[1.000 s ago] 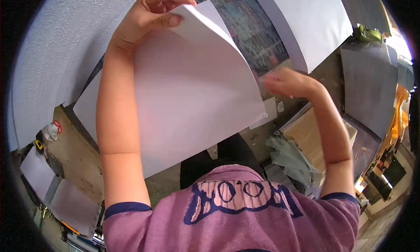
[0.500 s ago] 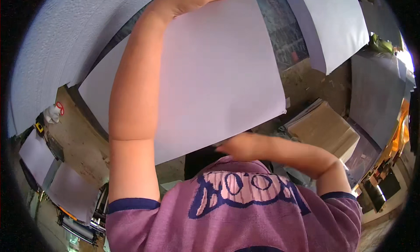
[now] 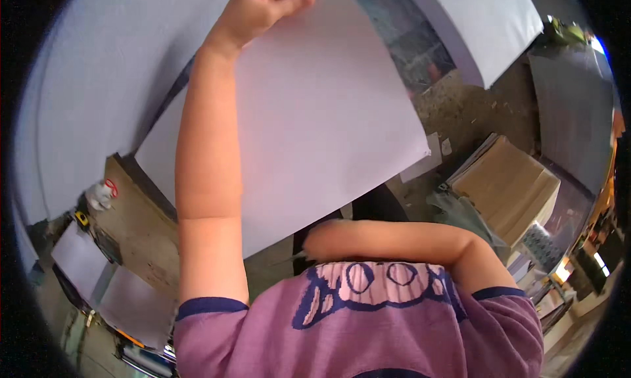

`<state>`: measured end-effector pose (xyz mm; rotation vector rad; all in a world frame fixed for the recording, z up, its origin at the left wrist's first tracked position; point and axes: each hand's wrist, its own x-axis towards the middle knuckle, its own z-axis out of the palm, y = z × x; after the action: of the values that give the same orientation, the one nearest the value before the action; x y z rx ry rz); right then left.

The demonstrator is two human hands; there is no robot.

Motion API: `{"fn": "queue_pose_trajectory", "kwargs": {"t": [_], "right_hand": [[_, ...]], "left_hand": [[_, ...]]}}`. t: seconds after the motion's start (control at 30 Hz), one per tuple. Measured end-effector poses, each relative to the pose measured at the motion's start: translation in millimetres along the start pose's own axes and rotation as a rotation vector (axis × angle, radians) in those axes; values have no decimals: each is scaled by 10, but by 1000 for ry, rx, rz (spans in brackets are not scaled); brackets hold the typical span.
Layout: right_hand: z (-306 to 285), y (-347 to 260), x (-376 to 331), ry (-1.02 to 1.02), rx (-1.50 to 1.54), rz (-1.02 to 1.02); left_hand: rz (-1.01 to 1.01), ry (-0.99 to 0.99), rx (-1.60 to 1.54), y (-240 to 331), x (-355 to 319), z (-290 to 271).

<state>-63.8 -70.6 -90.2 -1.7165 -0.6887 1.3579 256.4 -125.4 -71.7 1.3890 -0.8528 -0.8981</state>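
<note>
Holding up a big white sheet

The left hand (image 3: 263,7) reaches far up and pinches the top edge of the paper sheet (image 3: 315,128). The right hand is hidden under it, so its grip cannot be told.

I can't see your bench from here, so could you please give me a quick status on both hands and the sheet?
Left hand pinching big white sheet at its top edge. Right hand low by the chest, grip unclear. Nothing blocking the sheet.
</note>
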Motion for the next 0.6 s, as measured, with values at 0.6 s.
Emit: {"fn": "queue_pose_trajectory", "kwargs": {"t": [0.6], "right_hand": [[-1193, 880, -2428, 1457, 543, 274]], "left_hand": [[-97, 258, 805, 513, -217, 443]]}}
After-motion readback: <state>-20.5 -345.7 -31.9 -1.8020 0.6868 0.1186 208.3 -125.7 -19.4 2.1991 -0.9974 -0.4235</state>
